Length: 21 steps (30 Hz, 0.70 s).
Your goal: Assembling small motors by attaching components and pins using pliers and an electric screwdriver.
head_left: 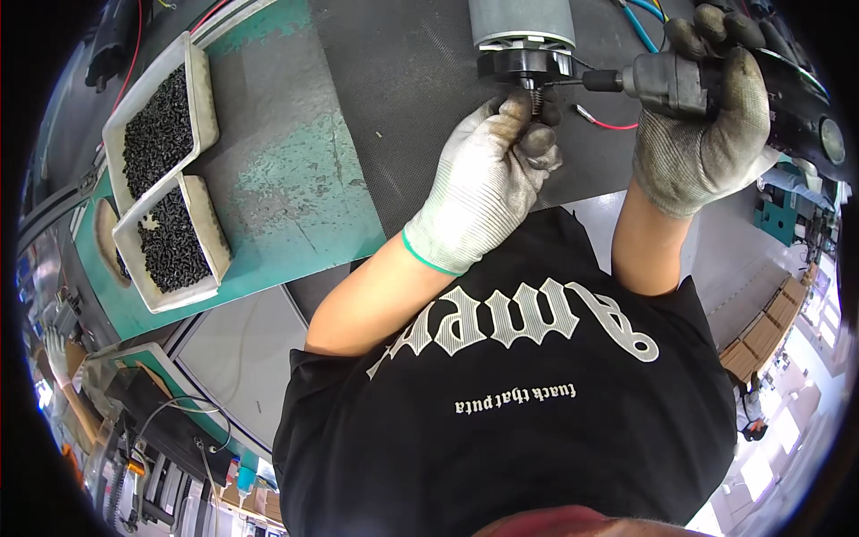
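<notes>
The motor, a grey cylinder with a black end piece, is on the black mat of the workbench, set back from the near edge, its black end toward the person. A ribbed shaft projects from that end.

The left hand, gloved, has its fingertips closed on the ribbed shaft; whether they also pinch a smaller part cannot be determined. The right hand, gloved, grasps a power screwdriver, nose pointing left. Its thin bit reaches to the shaft beside the black end piece; contact cannot be confirmed. Both gloves are darkened at the fingers.

A red wire lies on the mat between the hands. A blue cable runs near the bench's far edge, right of the motor.

Toward the left edge, on the green surface, two adjoining white trays hold small black pieces.
</notes>
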Each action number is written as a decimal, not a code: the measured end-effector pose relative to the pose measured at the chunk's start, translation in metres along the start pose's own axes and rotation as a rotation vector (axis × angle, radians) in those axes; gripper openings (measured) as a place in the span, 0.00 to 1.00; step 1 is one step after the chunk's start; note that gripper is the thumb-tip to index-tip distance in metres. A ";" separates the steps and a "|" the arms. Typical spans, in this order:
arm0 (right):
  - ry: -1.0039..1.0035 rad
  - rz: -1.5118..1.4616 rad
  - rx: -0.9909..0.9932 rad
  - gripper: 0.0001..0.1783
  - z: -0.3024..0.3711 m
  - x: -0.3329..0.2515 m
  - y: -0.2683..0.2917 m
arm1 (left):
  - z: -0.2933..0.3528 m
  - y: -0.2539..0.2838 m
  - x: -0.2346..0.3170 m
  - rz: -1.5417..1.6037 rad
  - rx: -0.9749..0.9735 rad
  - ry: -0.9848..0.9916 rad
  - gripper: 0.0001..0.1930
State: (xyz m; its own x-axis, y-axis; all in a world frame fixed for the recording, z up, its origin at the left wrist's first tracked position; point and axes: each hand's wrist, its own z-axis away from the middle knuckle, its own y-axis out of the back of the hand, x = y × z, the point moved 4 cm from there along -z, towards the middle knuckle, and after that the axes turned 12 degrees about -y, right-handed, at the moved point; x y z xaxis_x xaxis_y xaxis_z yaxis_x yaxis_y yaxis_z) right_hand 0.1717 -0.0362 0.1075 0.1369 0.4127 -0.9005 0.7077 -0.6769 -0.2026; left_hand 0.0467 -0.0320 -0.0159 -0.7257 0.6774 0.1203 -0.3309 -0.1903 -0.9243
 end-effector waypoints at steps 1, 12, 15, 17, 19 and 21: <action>-0.001 0.002 0.003 0.24 -0.001 -0.001 -0.001 | -0.002 0.003 -0.001 -0.001 0.002 0.003 0.12; -0.163 -0.117 -0.065 0.26 0.002 0.012 0.000 | -0.001 0.007 -0.013 0.284 0.064 0.138 0.14; -0.221 -0.125 -0.104 0.25 0.005 0.016 -0.001 | 0.000 0.007 -0.013 0.195 0.023 0.083 0.15; -0.261 -0.135 -0.130 0.25 0.008 0.020 -0.002 | -0.002 0.008 -0.012 0.155 0.024 0.093 0.15; -0.298 -0.149 -0.156 0.25 0.011 0.023 -0.002 | -0.002 0.007 -0.011 0.112 0.021 0.102 0.16; -0.324 -0.165 -0.183 0.25 0.013 0.023 -0.003 | -0.001 0.004 -0.011 0.097 -0.003 0.101 0.16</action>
State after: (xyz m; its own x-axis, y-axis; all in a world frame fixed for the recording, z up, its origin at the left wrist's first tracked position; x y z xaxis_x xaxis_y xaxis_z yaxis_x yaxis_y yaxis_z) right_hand 0.1636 -0.0327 0.0828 -0.1935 0.2735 -0.9422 0.8173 -0.4863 -0.3090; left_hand 0.0545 -0.0394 -0.0210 -0.6894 0.7244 -0.0066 -0.2606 -0.2565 -0.9308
